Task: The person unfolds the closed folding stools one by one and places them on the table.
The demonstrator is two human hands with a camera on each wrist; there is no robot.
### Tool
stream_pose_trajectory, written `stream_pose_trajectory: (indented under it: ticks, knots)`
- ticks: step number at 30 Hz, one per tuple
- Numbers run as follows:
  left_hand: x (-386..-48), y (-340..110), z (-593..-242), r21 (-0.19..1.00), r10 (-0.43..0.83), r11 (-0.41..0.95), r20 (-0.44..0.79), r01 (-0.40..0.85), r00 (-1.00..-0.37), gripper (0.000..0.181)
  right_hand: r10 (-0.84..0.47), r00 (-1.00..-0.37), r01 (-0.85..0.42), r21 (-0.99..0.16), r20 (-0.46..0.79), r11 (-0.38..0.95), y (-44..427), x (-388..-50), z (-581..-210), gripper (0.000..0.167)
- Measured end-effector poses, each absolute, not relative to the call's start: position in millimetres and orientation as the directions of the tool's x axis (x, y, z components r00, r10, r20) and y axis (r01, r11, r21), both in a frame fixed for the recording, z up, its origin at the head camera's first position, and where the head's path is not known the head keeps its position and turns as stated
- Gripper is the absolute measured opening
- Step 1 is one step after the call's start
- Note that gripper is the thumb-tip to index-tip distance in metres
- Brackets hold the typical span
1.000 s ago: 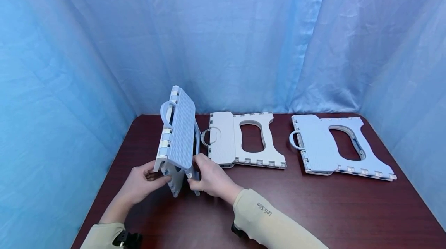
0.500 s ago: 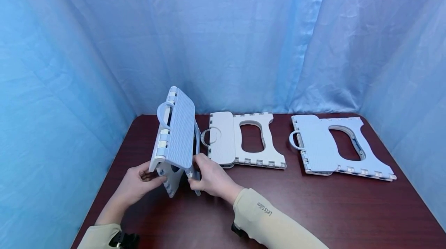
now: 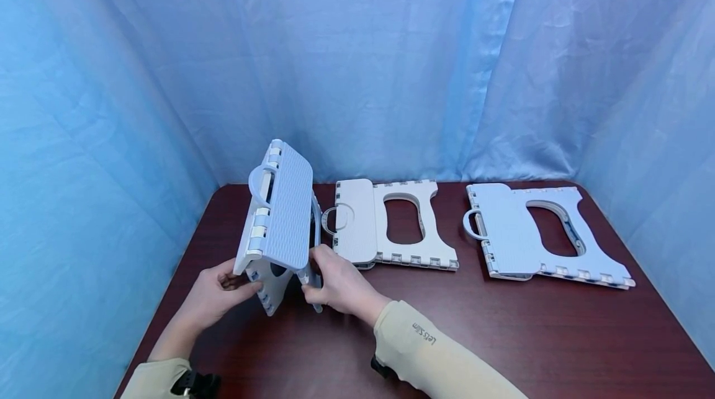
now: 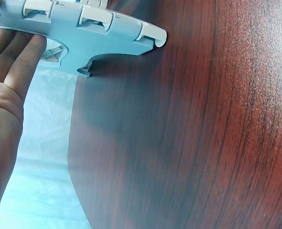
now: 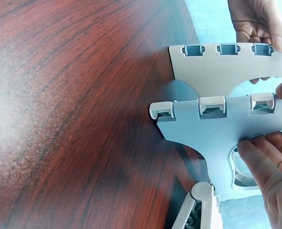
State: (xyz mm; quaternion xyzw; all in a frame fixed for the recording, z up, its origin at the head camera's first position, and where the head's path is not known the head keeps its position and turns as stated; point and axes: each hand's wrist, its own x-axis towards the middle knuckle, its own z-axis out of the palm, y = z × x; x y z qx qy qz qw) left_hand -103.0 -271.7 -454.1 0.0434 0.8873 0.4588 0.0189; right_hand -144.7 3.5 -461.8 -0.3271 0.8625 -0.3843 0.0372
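Observation:
A pale blue and white folding step stool (image 3: 292, 210) stands partly unfolded at the table's left, its ridged top bent along the hinge and a loop handle sticking up. My left hand (image 3: 208, 298) pinches the edge of its left leg panel (image 3: 268, 292), thumb in front and fingers behind. Around the edge of the right leg panel (image 5: 203, 121) curls my right hand (image 3: 342, 282); in the right wrist view its fingers lie against the panel by the cut-out. A gap shows between the two leg panels there. The left wrist view catches the left hand's fingers (image 4: 16, 67) behind a panel.
A white folding stool (image 3: 355, 219) lies flat just right of the held one. Farther right lies a pale blue folded stool (image 3: 509, 228). All are on a dark red wood-grain table (image 3: 447, 337), with blue curtains (image 3: 357, 64) at the back and both sides.
My left hand has moved left, drawing the left leg panel with it. The leg panels stand farther apart, and the top's left half has swung outward. My right hand has hardly moved.

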Motion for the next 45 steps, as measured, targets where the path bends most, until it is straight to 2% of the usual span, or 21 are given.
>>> stream_pose_trajectory:
  ticks: [45]
  knots:
    - [-101.3, -281.3, -456.0, 0.802, 0.067, 0.594, 0.017, 0.053, -0.998, 0.053, -0.585, -0.787, -0.543, -0.671, 0.197, 0.505, 3.9, -146.8, -462.2, 0.042]
